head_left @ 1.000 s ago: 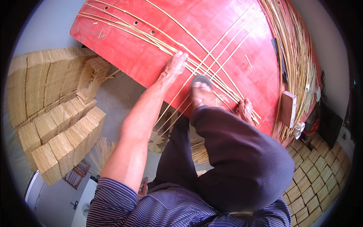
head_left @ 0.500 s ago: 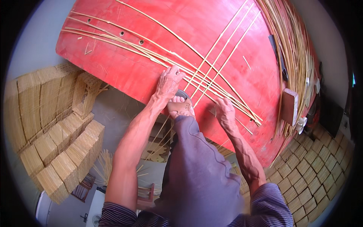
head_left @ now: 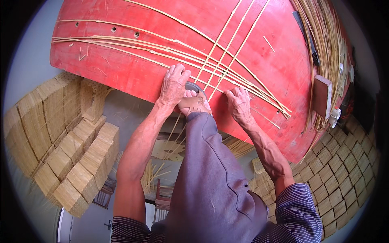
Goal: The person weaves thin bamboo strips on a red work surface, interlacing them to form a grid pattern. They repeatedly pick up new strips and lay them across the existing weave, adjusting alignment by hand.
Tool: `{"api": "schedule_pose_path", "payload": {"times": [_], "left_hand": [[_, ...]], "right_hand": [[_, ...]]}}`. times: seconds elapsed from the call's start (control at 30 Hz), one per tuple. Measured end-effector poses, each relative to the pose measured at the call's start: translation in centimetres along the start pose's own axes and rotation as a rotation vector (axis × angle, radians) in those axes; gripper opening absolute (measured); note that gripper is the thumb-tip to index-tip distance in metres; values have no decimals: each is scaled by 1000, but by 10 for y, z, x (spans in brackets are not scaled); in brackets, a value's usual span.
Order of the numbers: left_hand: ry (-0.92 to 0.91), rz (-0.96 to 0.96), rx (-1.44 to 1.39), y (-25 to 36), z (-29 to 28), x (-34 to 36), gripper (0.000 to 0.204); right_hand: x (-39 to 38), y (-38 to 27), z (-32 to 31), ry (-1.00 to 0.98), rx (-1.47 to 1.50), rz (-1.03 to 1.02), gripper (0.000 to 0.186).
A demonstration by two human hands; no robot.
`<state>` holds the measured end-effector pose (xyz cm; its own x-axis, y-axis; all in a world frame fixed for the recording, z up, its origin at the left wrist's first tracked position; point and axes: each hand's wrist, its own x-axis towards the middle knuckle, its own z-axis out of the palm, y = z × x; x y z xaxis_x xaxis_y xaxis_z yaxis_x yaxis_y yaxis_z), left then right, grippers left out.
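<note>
Red tabletop (head_left: 283, 69): a sandalled foot (head_left: 197, 104) is planted at its near edge; we tell every place from that foot.
Nearest strip (head_left: 201, 82): pale and thin, just beyond the foot's toes, running between both hands over or under three crossing strips (head_left: 238, 29); we cannot tell which.
Left hand (head_left: 172, 85): just left of the foot, fingers curled, apparently grasping the nearest strip; the tips are hidden.
Right hand (head_left: 239, 105): near the foot, on its right, fingers bent and seemingly pinching that same strip.
Just changed: a second ago the right hand was at the right-hand ends of the long strips (head_left: 150, 51); it has come in closer to the foot, which has drawn back towards the edge. We judge the strip can now be straightened evenly from both sides.
Edge: slanting close behind the foot, with both forearms crossing it.
Open room: bare red far beyond the foot to the right, stopping at a brown block (head_left: 322, 97) and a strip bundle (head_left: 330, 48).
</note>
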<state>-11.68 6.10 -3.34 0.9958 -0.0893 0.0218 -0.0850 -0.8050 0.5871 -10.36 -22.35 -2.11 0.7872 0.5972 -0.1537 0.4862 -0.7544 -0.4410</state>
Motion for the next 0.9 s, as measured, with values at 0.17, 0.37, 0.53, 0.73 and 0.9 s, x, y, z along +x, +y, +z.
{"api": "schedule_pose_path", "payload": {"times": [0.17, 0.37, 0.53, 0.73, 0.9], "left_hand": [[-56, -54, 16, -2, 2, -5, 16], [-41, -75, 0, -1, 5, -5, 13], [-47, -78, 13, 0, 3, -6, 14], [-9, -58, 21, 3, -2, -1, 16], [55, -35, -4, 4, -4, 12, 22]], "right_hand": [[1, -2, -1, 0, -29, -12, 16], [-1, -2, -1, -4, -30, -33, 15], [0, -2, -3, -15, -51, -43, 15], [4, 1, -3, -14, 21, 18, 22], [22, 1, -11, 144, -6, 95, 24]]}}
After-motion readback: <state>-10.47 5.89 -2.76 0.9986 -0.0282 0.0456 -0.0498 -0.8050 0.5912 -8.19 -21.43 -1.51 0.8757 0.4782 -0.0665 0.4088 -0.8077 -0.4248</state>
